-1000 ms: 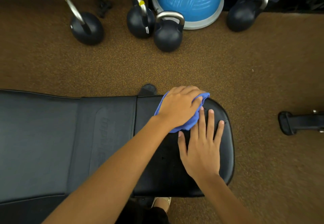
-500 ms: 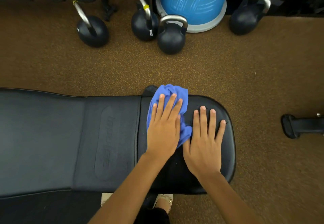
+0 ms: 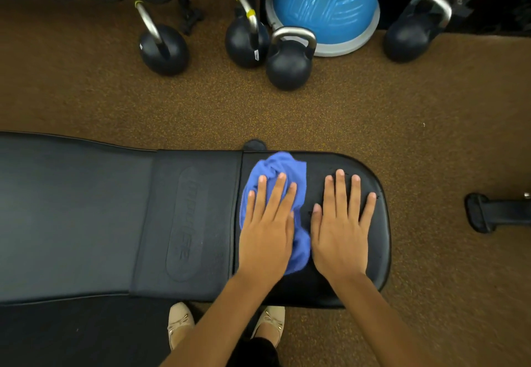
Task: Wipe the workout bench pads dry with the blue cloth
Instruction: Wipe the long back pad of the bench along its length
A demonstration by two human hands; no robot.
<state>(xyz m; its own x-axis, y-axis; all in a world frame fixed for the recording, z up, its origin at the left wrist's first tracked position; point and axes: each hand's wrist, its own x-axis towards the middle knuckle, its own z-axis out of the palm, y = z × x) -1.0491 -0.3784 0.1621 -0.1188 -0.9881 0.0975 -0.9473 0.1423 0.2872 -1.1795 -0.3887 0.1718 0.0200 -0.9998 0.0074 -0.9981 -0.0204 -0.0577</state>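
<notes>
A black workout bench runs across the view, its long back pad (image 3: 86, 217) at the left and its rounded seat pad (image 3: 324, 165) at the right. The blue cloth (image 3: 280, 166) lies bunched on the left part of the seat pad. My left hand (image 3: 265, 228) presses flat on the cloth with straight fingers. To its right, my right hand (image 3: 342, 228) rests flat on the bare seat pad, fingers spread, just beside the cloth's edge.
Several black kettlebells (image 3: 288, 60) and a blue balance dome (image 3: 323, 4) stand on the brown floor beyond the bench. A black bar foot (image 3: 485, 214) lies at the right. My beige shoes (image 3: 179, 323) show below the bench's near edge.
My left hand has slid the cloth from the seat pad's far right edge leftward and toward me, flattening its fingers. My right hand stayed flat on the pad.
</notes>
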